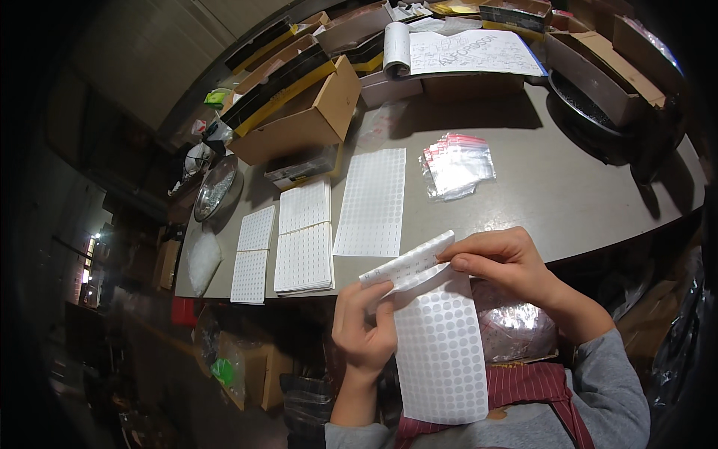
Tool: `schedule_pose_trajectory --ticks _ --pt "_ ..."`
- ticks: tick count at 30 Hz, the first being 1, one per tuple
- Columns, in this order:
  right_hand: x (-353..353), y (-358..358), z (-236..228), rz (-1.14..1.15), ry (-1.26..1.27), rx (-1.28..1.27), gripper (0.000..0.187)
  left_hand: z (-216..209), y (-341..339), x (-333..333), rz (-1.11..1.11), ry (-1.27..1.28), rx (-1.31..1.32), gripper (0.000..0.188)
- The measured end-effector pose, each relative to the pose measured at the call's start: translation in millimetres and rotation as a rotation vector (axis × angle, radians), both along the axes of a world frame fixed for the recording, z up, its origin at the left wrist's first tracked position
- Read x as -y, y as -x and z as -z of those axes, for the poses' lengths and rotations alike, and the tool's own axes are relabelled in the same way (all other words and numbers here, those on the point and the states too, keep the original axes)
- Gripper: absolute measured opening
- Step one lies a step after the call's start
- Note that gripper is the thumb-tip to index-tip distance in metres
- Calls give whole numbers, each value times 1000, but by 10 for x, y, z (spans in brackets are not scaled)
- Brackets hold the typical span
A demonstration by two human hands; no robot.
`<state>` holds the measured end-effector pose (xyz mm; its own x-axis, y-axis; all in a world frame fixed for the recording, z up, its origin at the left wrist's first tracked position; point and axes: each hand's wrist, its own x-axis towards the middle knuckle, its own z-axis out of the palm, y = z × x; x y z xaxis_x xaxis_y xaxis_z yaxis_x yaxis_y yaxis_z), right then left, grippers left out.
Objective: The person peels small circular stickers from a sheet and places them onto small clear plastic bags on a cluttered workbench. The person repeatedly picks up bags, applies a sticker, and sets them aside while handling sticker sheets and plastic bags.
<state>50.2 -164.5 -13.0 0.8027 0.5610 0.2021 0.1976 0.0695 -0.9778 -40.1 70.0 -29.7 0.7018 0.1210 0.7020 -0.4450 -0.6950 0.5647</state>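
Note:
A white sheet of round stickers (440, 352) hangs in front of me over my lap, its top edge folded or rolled over toward me. My left hand (364, 329) pinches the left end of the fold between thumb and fingers. At the right end, my right hand (497, 258) closes thumb and forefinger on the same sheet. Beyond it on the table lies another single sticker sheet (370, 202). To its left are a thick stack of sheets (304, 247) and a narrower stack (253, 262), each with a band around it. Small clear zip bags (460, 168) with red tops lie in a pile farther back.
An open notebook (471, 52) rests on boxes at the back. Cardboard bins (299, 112) crowd the far left. A metal bowl (217, 188) and a white-filled plastic bag (204, 258) stand at the left edge. A dark round pan (587, 112) sits at the right. A clear plastic bundle (516, 325) is beside my lap.

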Motion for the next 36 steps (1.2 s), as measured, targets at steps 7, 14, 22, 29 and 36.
schedule_pose_trajectory --ticks 7,14,22,29,36 --pt "-16 -4 23 53 -39 -49 25 65 -44 31 17 85 -41 20" --pt "42 -55 108 6 0 14 31 21 -64 16 244 427 -323 21" --pt "50 -61 177 -97 -53 244 27 -75 -106 91 346 489 -518 17" --pt "16 -80 120 -8 84 50 18 -94 -141 197 169 133 -246 14" --pt "25 -88 276 55 44 278 19 -87 -174 214 186 123 -228 15"
